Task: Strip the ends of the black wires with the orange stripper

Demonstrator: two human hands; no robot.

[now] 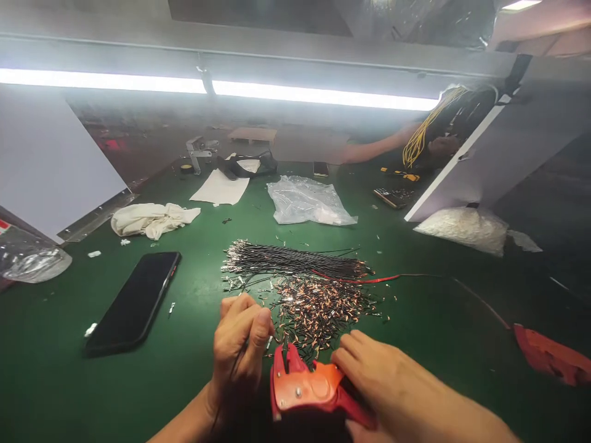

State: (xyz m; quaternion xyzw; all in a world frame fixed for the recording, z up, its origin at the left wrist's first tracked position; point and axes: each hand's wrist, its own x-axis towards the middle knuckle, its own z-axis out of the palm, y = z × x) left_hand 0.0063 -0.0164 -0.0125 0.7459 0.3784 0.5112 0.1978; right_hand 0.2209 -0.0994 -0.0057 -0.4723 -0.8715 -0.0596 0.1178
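My right hand (378, 366) is wrapped round the handles of a red and orange wire stripper (308, 389), its jaws pointing away from me. To the left of the jaws, my left hand (241, 338) is closed in a pinch on a thin black wire (241, 355), mostly hidden by the fingers. Just beyond both hands spreads a heap of short black wire scraps (318, 311) with coppery ends. Behind the heap lies a bundle of longer black wires (295, 258), with silvery terminals at their left ends.
A black phone (136, 301) lies at left, near a white cloth (154, 219). Farther back are a clear plastic bag (307, 200) and white paper (221, 186). A red strap (549, 354) lies at right, below a filled bag (466, 229). Another person's arm (378, 147) shows across the table.
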